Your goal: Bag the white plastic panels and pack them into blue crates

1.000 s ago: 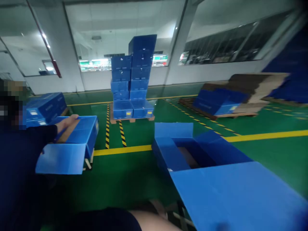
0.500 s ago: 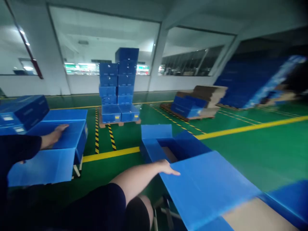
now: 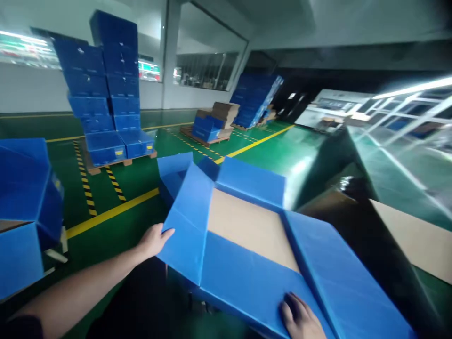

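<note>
An open blue carton (image 3: 247,263) stands before me, its flaps folded outward and a tan cardboard surface (image 3: 250,226) showing inside. At its left, my left hand (image 3: 155,241) grips the outer edge of the left flap (image 3: 189,226), thumb on top. My right hand (image 3: 303,318) lies over the near flap with its fingers curled. A dark patch shows at those fingertips, but blur hides whether it is an object. The right flap (image 3: 349,268) slopes down beyond that hand. Behind the left flap, part of another open blue carton (image 3: 171,181) is visible.
Another open blue carton (image 3: 21,188) rests on a stand at the left. Stacked blue boxes (image 3: 113,89) fill a pallet behind. Cardboard and blue boxes (image 3: 215,122) sit on a farther pallet. At right are a blurred dark shape (image 3: 356,226) and a tan board (image 3: 416,235).
My view has swung right, and the other person's arm at the left has gone out of sight. My left hand still holds a carton flap; my right hand has come into view.
</note>
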Action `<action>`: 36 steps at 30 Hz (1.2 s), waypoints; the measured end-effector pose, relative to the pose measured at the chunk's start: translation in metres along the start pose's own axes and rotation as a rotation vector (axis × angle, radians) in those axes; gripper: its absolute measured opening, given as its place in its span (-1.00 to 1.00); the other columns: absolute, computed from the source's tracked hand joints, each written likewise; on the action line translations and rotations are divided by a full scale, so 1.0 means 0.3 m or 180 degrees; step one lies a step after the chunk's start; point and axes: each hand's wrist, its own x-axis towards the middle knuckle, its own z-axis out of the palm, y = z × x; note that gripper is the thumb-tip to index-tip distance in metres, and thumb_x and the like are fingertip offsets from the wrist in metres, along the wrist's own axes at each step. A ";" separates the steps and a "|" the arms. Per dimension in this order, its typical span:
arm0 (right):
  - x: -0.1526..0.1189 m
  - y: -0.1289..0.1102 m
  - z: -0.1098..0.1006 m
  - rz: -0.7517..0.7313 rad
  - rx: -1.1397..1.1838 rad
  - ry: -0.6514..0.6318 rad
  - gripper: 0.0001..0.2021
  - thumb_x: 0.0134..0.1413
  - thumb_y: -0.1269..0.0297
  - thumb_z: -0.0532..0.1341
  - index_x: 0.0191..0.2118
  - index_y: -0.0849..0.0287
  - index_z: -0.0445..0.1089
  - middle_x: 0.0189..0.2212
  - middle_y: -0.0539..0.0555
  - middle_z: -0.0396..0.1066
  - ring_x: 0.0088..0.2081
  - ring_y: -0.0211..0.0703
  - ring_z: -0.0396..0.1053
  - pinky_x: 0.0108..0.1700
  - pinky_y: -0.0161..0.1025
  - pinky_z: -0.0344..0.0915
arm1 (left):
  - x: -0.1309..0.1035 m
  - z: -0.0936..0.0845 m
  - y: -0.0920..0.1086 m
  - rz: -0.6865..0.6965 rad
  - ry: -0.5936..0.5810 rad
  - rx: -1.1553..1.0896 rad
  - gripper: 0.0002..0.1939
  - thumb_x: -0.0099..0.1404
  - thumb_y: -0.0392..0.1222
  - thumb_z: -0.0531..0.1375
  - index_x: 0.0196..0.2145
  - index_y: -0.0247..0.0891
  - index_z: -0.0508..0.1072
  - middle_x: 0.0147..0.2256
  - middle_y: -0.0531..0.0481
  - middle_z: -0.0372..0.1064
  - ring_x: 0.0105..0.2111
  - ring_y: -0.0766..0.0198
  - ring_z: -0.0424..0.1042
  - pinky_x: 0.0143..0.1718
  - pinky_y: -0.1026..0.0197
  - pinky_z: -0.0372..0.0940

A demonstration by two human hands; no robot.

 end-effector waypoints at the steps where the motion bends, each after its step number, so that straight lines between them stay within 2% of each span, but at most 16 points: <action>1: 0.026 0.004 0.015 0.0040 -0.0042 -0.0132 -0.57 0.06 -0.19 0.13 -0.22 -0.04 0.59 -0.01 0.34 0.59 0.13 0.48 0.54 0.26 0.34 0.43 | -0.036 0.002 -0.035 -0.0129 0.0097 -0.0016 -0.51 0.54 0.24 0.13 -0.10 -0.21 0.64 -0.10 -0.20 0.68 -0.01 -0.08 0.66 -0.06 0.14 0.45; 4: 0.100 -0.032 0.068 0.0024 -0.0313 -0.0294 -0.42 0.07 -0.14 0.04 -0.03 0.13 0.58 0.11 0.40 0.54 0.22 0.42 0.48 0.37 0.23 0.33 | -0.081 -0.019 -0.073 -0.0411 0.0152 0.0067 -0.51 0.52 0.27 0.14 -0.16 -0.19 0.62 -0.17 -0.19 0.68 -0.04 -0.09 0.65 -0.13 0.15 0.42; 6: 0.102 -0.085 0.090 0.0005 -0.0539 -0.0386 -0.36 0.12 -0.09 0.00 0.06 0.23 0.56 0.15 0.43 0.51 0.23 0.38 0.47 0.38 0.17 0.32 | -0.049 -0.058 -0.062 -0.0413 0.0135 0.0133 -0.52 0.51 0.27 0.15 -0.17 -0.20 0.61 -0.20 -0.19 0.67 -0.04 -0.10 0.64 -0.15 0.16 0.40; 9: 0.026 -0.195 0.115 0.0107 -0.0943 -0.0515 -0.33 0.26 -0.01 -0.06 0.17 0.39 0.51 0.20 0.49 0.46 0.24 0.38 0.43 0.37 0.14 0.29 | 0.074 -0.149 -0.052 -0.0340 0.0137 0.0347 -0.54 0.47 0.25 0.18 -0.23 -0.21 0.59 -0.26 -0.17 0.64 -0.08 -0.10 0.62 -0.20 0.17 0.34; 13: -0.104 -0.376 0.187 0.0356 -0.1245 -0.0431 -0.34 0.40 0.08 -0.07 0.28 0.53 0.42 0.26 0.55 0.38 0.24 0.44 0.38 0.35 0.18 0.25 | 0.267 -0.287 -0.090 -0.0367 -0.0011 0.0840 -0.52 0.49 0.23 0.14 -0.35 -0.21 0.52 -0.33 -0.10 0.60 -0.20 -0.02 0.61 -0.27 0.21 0.27; 15: -0.136 -0.453 0.225 0.0484 -0.1259 -0.0353 -0.35 0.44 0.10 -0.06 0.30 0.56 0.39 0.29 0.57 0.35 0.26 0.43 0.36 0.36 0.16 0.21 | 0.326 -0.325 -0.103 -0.0464 0.0005 0.1143 -0.50 0.49 0.26 0.13 -0.28 -0.23 0.55 -0.25 -0.16 0.63 -0.16 -0.07 0.62 -0.21 0.17 0.32; 17: -0.145 -0.506 0.246 0.0600 -0.1237 -0.0297 -0.38 0.46 0.12 -0.03 0.31 0.55 0.39 0.30 0.56 0.33 0.29 0.39 0.33 0.40 0.11 0.16 | 0.346 -0.317 -0.096 -0.0398 0.0384 0.1540 -0.52 0.49 0.21 0.14 -0.07 -0.29 0.58 -0.06 -0.30 0.63 0.03 -0.21 0.58 0.00 0.01 0.38; 19: -0.143 -0.535 0.249 0.0697 -0.1236 -0.0264 -0.42 0.47 0.14 0.00 0.32 0.51 0.39 0.31 0.51 0.33 0.33 0.33 0.31 0.42 0.03 0.12 | 0.324 -0.256 -0.075 0.0170 0.0948 0.1847 -0.47 0.49 0.08 0.13 0.20 -0.35 0.49 0.21 -0.45 0.49 0.31 -0.34 0.38 0.29 -0.25 0.25; 21: -0.144 -0.550 0.242 0.0768 -0.1271 -0.0245 -0.45 0.48 0.18 0.01 0.32 0.47 0.39 0.33 0.47 0.33 0.36 0.27 0.28 0.45 -0.02 0.08 | 0.270 -0.153 -0.046 0.1037 0.1211 0.1873 -0.40 0.49 -0.01 0.11 0.35 -0.37 0.38 0.41 -0.47 0.28 0.50 -0.31 0.09 0.49 -0.38 -0.06; 23: -0.154 -0.562 0.233 0.0802 -0.1340 -0.0267 -0.48 0.50 0.21 -0.01 0.32 0.45 0.40 0.34 0.45 0.34 0.37 0.23 0.27 0.46 -0.05 0.07 | 0.205 -0.028 -0.012 0.1721 0.0897 0.1672 -0.41 0.50 -0.01 0.10 0.36 -0.34 0.41 0.46 -0.40 0.22 0.55 -0.23 0.00 0.57 -0.34 -0.25; 25: -0.173 -0.579 0.222 0.0810 -0.1440 -0.0347 -0.50 0.51 0.25 -0.02 0.32 0.43 0.41 0.35 0.43 0.35 0.39 0.21 0.27 0.46 -0.07 0.08 | 0.148 0.103 0.026 0.2088 0.0347 0.1422 -0.47 0.50 -0.02 0.13 0.31 -0.27 0.48 0.43 -0.33 0.30 0.54 -0.17 0.07 0.60 -0.29 -0.28; 28: -0.208 -0.609 0.194 0.0761 -0.1628 -0.0536 -0.51 0.51 0.29 -0.03 0.33 0.36 0.42 0.39 0.40 0.33 0.41 0.20 0.26 0.46 -0.05 0.09 | 0.104 0.287 0.087 0.2250 -0.0278 0.1043 -0.52 0.47 -0.06 0.19 0.27 -0.21 0.52 0.40 -0.27 0.36 0.51 -0.12 0.16 0.61 -0.27 -0.22; 31: -0.211 -0.629 0.143 0.0702 -0.1853 -0.0732 -0.53 0.47 0.25 0.02 0.29 0.29 0.48 0.36 0.38 0.38 0.42 0.37 0.24 0.48 0.23 0.01 | 0.094 0.440 0.134 0.2175 -0.0646 0.0755 -0.53 0.47 -0.06 0.22 0.27 -0.20 0.53 0.39 -0.26 0.38 0.50 -0.10 0.19 0.59 -0.27 -0.08; 33: -0.170 -0.633 0.105 0.0623 -0.2001 -0.0832 -0.56 0.43 0.24 0.06 0.21 0.26 0.54 0.28 0.39 0.46 0.44 0.47 0.19 0.48 0.38 -0.12 | 0.087 0.521 0.141 0.2108 -0.0813 0.0736 -0.54 0.49 -0.07 0.21 0.25 -0.24 0.55 0.39 -0.30 0.38 0.48 -0.14 0.23 0.56 -0.29 0.00; 36: -0.026 -0.621 0.068 0.0503 -0.2148 -0.0922 -0.55 0.36 0.28 0.10 0.21 0.27 0.55 0.24 0.40 0.49 0.46 0.42 0.15 0.50 0.34 -0.22 | 0.066 0.606 0.111 0.2156 -0.0732 0.0763 -0.54 0.51 -0.06 0.17 0.22 -0.33 0.57 0.40 -0.39 0.33 0.47 -0.21 0.24 0.53 -0.32 0.06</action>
